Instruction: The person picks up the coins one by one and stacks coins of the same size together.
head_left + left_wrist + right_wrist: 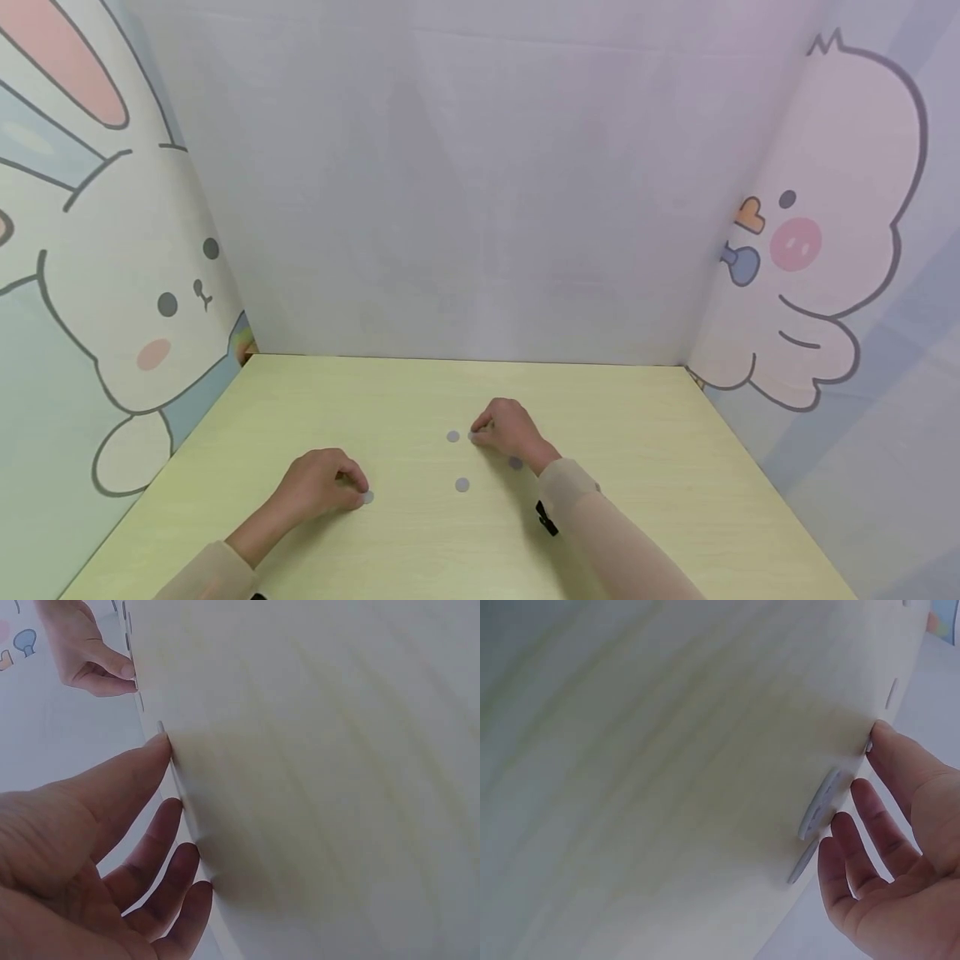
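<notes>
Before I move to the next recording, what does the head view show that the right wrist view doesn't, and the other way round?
Only the head view: the left hand and the chick drawing.
Only the right wrist view: the right palm; the head view sees that hand's back.
Both: the right hand, grey discs and the table.

Bright Above, Dim at the Wrists

Soft, even light across the bench (690, 467) in the head view, gentle shadows below the arms; over to the wrists, greyer, dimmer, shadow darkening beside the fingers (180, 871), wood grain blurred!
</notes>
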The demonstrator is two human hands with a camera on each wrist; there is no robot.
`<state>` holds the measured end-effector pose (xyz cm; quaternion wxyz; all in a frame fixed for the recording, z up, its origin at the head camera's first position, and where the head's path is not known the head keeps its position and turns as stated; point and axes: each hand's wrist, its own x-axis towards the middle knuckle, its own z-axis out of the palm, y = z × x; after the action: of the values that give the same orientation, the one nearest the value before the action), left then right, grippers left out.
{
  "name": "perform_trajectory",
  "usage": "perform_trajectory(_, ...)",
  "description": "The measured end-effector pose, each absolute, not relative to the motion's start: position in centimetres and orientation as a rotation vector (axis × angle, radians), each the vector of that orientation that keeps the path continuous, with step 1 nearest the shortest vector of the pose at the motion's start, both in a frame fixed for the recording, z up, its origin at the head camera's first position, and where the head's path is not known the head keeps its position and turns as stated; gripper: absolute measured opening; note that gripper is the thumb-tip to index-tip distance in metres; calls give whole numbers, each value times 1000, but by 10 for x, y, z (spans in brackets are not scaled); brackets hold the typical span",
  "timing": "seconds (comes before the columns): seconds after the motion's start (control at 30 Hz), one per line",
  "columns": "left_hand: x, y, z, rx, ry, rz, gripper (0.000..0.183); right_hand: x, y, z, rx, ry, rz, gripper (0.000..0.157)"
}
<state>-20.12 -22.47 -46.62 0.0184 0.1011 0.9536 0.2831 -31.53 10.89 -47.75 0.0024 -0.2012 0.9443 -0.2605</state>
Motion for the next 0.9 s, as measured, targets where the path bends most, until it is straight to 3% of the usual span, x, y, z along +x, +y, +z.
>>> perform_trajectory(0.9, -199, -225, -467, 335, 2977, 887, 21, -318, 111, -482, -864, 3013, -696, 6)
